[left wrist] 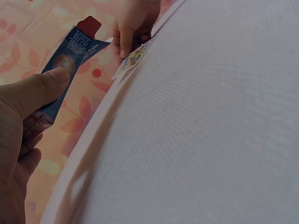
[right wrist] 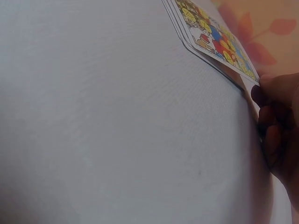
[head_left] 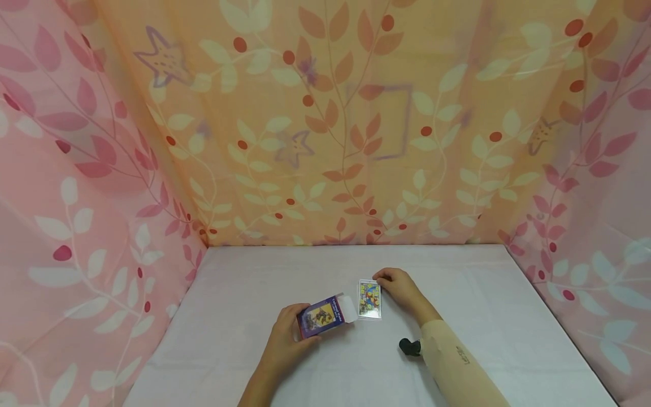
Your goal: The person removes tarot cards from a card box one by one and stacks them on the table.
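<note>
My left hand (head_left: 286,346) grips a small purple card box (head_left: 319,317), thumb on one face and fingers around the other side. The box is tilted, and its end flap stands open toward the right. To the right of the box, picture cards (head_left: 369,299) lie in a small stack on the table. The top card (right wrist: 219,39) has a colourful figure with yellow discs. My right hand (head_left: 402,289) pinches this card at a far corner, and in the right wrist view that edge is raised off the cards beneath. The box's inside is hidden.
A white cloth covers the table (head_left: 244,294). Patterned curtains (head_left: 325,186) close off the back and both sides. A small black object (head_left: 409,347) sits beside my right sleeve (head_left: 458,362), near the wrist.
</note>
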`<state>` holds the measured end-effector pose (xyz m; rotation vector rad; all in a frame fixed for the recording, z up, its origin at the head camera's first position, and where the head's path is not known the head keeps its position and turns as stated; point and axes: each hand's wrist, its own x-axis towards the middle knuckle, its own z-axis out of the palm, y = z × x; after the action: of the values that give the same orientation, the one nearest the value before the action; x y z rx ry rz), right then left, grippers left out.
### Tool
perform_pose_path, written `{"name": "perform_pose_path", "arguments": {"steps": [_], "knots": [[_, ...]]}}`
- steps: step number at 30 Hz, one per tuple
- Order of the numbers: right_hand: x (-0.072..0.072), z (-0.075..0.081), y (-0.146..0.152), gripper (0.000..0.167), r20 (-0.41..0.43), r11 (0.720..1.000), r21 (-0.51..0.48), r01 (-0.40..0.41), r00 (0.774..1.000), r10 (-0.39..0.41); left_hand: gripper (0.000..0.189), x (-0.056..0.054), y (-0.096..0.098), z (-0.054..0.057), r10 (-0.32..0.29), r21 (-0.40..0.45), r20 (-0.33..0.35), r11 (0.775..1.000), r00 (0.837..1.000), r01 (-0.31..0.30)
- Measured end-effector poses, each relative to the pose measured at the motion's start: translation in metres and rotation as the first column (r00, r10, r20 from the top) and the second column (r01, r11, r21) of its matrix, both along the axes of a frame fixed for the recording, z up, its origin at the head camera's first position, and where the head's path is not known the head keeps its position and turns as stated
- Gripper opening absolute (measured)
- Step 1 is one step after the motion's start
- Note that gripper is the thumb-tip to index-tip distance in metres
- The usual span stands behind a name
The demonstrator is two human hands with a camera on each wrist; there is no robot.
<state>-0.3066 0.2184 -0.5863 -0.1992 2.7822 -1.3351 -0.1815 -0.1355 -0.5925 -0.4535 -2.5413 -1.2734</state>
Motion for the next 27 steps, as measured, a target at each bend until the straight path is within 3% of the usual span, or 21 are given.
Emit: {"name": "perform_pose_path", "arguments": {"steps": [10, 18, 27], "knots": [[-0.0019, -0.0011, -0.0005, 0.011, -0.034, 0.996, 0.091, -0.009, 0.999, 0.012, 0.081, -0.0007, -0.001, -0.0012, -0.01, 0.009, 0.009, 1.0, 1.0, 0.01], [-0.0021, -0.0023, -0.0004, 0.011, -0.053, 0.994, 0.106, 0.003, 0.999, 0.003, 0.083, -0.0011, -0.0011, 0.0009, -0.021, 0.002, -0.027, 1.0, 0.999, 0.021], [-0.0011, -0.0033, -0.0034, 0.009, -0.056, 0.993, 0.119, 0.021, 0.998, -0.015, 0.083, 0.0003, -0.0011, 0.0025, -0.022, 0.018, 0.021, 1.0, 1.0, 0.022]]}}
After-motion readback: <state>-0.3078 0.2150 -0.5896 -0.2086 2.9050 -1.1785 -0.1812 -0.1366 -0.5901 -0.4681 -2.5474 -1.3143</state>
